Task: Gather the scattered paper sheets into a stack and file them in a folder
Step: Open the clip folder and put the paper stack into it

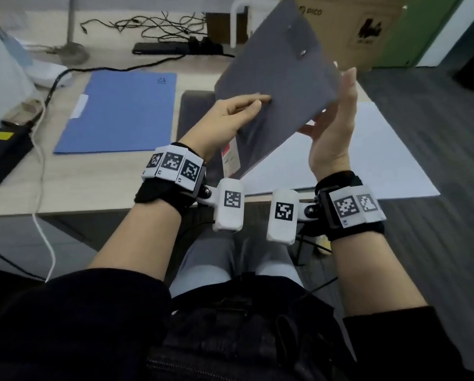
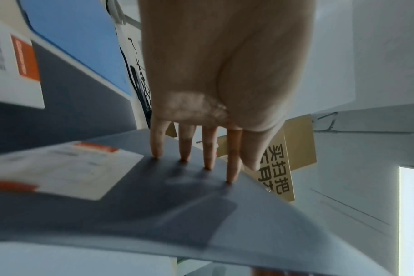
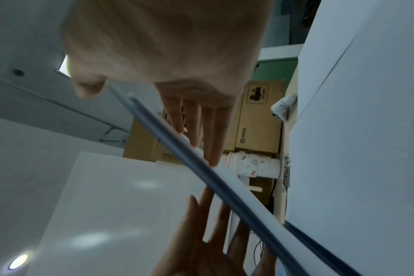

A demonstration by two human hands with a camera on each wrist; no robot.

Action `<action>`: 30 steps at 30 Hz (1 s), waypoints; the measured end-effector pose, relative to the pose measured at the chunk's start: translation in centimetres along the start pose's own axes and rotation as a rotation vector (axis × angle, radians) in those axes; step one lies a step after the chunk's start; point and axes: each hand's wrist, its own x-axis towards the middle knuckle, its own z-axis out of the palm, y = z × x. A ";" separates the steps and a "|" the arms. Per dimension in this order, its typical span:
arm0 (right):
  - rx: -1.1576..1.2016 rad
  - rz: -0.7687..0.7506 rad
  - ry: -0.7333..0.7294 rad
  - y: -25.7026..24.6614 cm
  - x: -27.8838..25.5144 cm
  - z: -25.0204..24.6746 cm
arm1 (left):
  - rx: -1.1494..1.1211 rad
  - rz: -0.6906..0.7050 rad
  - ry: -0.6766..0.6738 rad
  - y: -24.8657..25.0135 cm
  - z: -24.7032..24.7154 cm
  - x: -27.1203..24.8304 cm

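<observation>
From the head view, a grey folder [image 1: 274, 78] is held up, tilted, above the worktop [image 1: 65, 193], between both hands. The left hand [image 1: 230, 116] lies against its near face with fingers straight and together; the right hand [image 1: 337, 127] cups its right edge, fingers extended upward and thumb behind. White paper sheets [image 1: 367, 160] lie on the worktop below the right hand, and a blue folder [image 1: 117, 111] lies flat to the left. From the left wrist, four straight fingers [image 2: 208, 149] press their tips on the grey folder [image 2: 177, 214] beside a white label [image 2: 66, 168]. From the right wrist, the folder's thin edge [image 3: 225, 184] runs diagonally between the right hand's fingers [image 3: 215, 134] and thumb [image 3: 87, 87], which are spread apart, not curled.
</observation>
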 end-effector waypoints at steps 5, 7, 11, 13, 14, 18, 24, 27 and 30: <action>-0.118 -0.062 0.419 2.2 1.2 -4.2 | 0.055 -0.093 -0.033 -1.1 3.0 1.9; -0.204 -0.011 0.515 3.0 1.8 -5.9 | 0.076 -0.142 -0.042 -1.5 3.8 2.4; -0.381 0.120 0.621 4.5 2.3 -8.7 | 0.124 -0.229 -0.071 -2.1 4.9 3.2; -0.453 0.184 0.625 5.4 2.5 -9.7 | 0.152 -0.270 -0.072 -2.2 5.1 3.3; -0.475 0.207 0.632 5.7 2.5 -10.1 | 0.158 -0.280 -0.055 -2.3 5.0 3.4; -0.556 0.188 0.648 5.9 2.9 -10.9 | 0.150 -0.282 0.107 -2.6 3.9 3.6; -0.809 0.304 0.322 6.1 4.6 -10.0 | 0.321 -0.462 0.402 -4.7 1.2 3.2; -0.949 0.384 0.155 6.7 5.1 -9.2 | 0.547 -0.677 0.341 -5.1 0.7 2.6; -1.033 0.396 0.104 7.1 5.2 -8.6 | 0.578 -0.736 0.276 -5.4 0.8 2.7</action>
